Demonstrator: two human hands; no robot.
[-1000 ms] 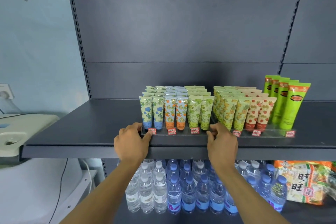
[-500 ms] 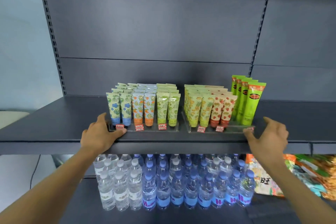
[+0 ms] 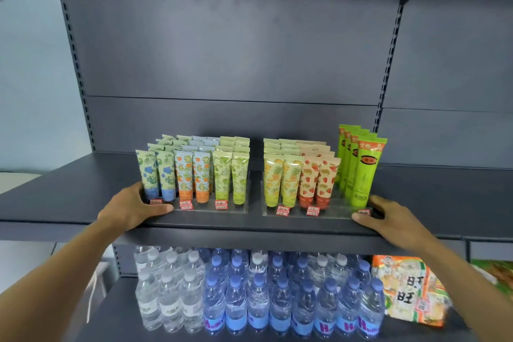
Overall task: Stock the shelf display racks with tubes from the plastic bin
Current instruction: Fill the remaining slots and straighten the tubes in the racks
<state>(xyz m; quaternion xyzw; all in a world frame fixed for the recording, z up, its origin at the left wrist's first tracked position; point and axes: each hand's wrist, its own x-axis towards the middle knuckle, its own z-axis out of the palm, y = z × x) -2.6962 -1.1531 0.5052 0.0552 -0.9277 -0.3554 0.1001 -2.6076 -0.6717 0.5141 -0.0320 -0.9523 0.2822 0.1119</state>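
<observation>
Water bottles (image 3: 258,294) & snack bag (image 3: 410,291) on lower shelf.

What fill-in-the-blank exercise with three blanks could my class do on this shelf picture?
1. The tall green tubes stand at the ____ end of the row of tubes.
2. The left hand touches the clear rack whose front tubes at that end have ____ caps.
3. On the shelf below, the water bottles stand ____ of the snack bag.
4. The right hand rests on the upper shelf and holds ____.

Missing words: right; blue; left; nothing
</observation>
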